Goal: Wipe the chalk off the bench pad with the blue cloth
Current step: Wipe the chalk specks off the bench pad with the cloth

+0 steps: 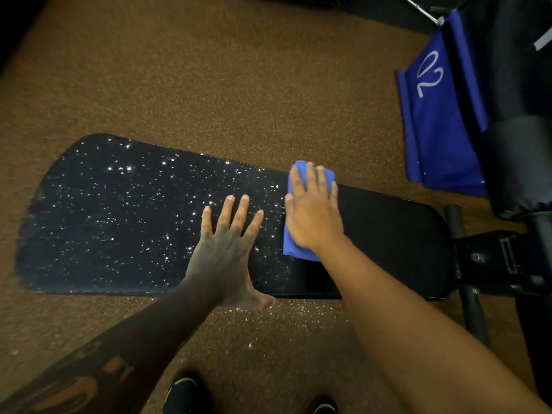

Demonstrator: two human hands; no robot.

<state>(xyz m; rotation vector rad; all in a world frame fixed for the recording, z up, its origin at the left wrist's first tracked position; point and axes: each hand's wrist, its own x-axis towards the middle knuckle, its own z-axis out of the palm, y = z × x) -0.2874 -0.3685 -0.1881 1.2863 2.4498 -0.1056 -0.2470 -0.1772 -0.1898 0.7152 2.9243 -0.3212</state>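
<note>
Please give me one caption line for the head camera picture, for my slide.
Right hand presses blue cloth on bench pad; left hand rests flat among chalk.

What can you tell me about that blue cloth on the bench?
The blue cloth is a soft fabric, folded into a thick pad. It lies flat on the black bench pad, at the line between the chalk-speckled part and the clean part. The right hand presses on it, palm down, fingers spread, covering its middle.

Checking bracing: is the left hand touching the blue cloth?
Apart. The head view shows dark bench pad between the left hand and the blue cloth.
</note>
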